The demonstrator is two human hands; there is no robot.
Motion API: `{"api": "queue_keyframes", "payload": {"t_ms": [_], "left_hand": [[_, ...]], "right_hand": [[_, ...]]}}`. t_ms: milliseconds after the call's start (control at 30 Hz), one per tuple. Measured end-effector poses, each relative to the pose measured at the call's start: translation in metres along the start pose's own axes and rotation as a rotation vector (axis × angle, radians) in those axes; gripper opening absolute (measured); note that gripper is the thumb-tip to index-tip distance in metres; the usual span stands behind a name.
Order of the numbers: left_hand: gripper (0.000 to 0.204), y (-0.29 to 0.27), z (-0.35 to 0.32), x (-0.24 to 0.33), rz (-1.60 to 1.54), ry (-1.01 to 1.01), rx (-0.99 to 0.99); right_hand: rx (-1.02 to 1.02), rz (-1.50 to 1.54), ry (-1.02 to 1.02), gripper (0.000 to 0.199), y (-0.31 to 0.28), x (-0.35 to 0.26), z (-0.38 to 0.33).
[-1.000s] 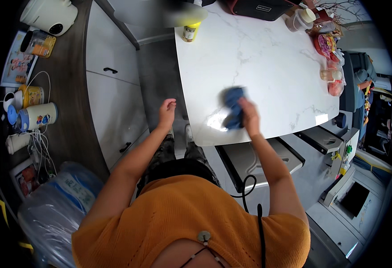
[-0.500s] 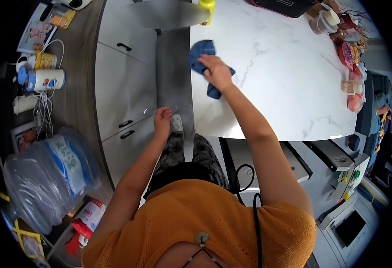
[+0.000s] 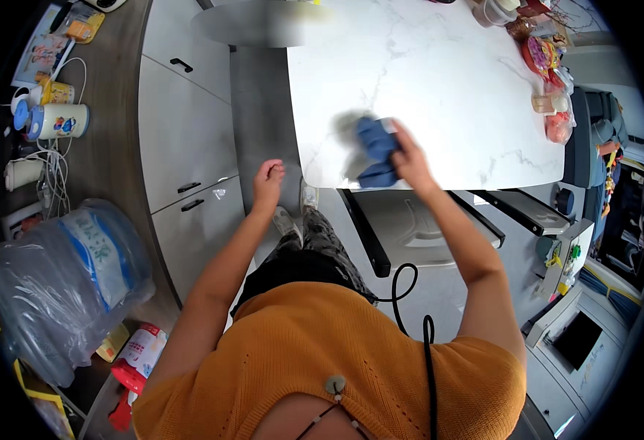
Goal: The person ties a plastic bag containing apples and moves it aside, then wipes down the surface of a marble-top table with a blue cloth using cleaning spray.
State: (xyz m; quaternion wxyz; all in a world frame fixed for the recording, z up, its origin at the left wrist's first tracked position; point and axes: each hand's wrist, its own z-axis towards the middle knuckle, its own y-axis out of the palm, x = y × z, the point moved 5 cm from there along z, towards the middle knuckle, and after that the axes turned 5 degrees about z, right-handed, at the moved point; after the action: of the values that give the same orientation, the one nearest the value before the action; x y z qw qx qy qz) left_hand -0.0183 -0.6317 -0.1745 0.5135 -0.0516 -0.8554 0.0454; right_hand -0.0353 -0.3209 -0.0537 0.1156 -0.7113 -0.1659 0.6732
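- In hand over the near left part of the white worktop: blue cloth, bunched, lower end close to the near edge. Shadow just left of it; cannot tell whether touching the surface or lifted.
- At the cloth's right side: right grip, thumb and fingers pinching the cloth, forearm reaching in over the near edge.
- Well apart, left of the worktop: left grip, fingers folded in toward the palm, held above the floor.
- Under the near edge: grey panel with black sides, partly behind the right forearm; kind unclear.
- Along the worktop's far right: tub, colourful packs, clear jar, bag with reddish contents, close together.
- Left across the floor: white cabinet with black handles, dark wood top.
- On that top: white-and-blue flask, tangle of white cords.
- Lower left: large clear bottle in plastic wrap, blue-and-white label; red-and-white pack just beside.
- Worn: orange top, dark patterned trousers, pale shoes.
- Looped in front of the body: black cord.
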Motion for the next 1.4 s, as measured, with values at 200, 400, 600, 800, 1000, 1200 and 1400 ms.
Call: {"api": "queue_keyframes", "payload": {"t_ms": [200, 400, 600, 800, 1000, 1200, 1400], "left_hand": [[0.017, -0.014, -0.008, -0.021, 0.022, -0.078, 0.003], [0.015, -0.021, 0.000, -0.024, 0.099, 0.042, -0.011], [0.016, -0.008, 0.000, -0.008, 0.057, 0.013, 0.006], [0.019, -0.032, -0.003, -0.009, 0.076, -0.031, 0.023], [0.019, -0.090, -0.009, -0.035, -0.074, -0.102, 0.194], [0.018, -0.111, -0.017, -0.046, -0.179, -0.220, 0.328], [0.016, -0.082, -0.009, -0.032, -0.169, -0.267, 0.238]], "right_hand": [[0.352, -0.580, 0.167, 0.061, -0.160, 0.083, -0.057], [0.257, -0.979, 0.523, 0.067, -0.161, 0.171, -0.083], [0.092, -1.074, 0.259, 0.064, -0.058, 0.119, -0.066], [-0.149, -0.841, -0.005, 0.061, 0.117, 0.024, -0.022], [-0.096, -0.436, -0.438, 0.057, 0.193, -0.028, -0.011], [-0.093, 0.184, -0.060, 0.052, 0.214, -0.028, -0.006], [-0.352, 0.947, 0.581, 0.059, 0.114, -0.014, -0.002]]}}
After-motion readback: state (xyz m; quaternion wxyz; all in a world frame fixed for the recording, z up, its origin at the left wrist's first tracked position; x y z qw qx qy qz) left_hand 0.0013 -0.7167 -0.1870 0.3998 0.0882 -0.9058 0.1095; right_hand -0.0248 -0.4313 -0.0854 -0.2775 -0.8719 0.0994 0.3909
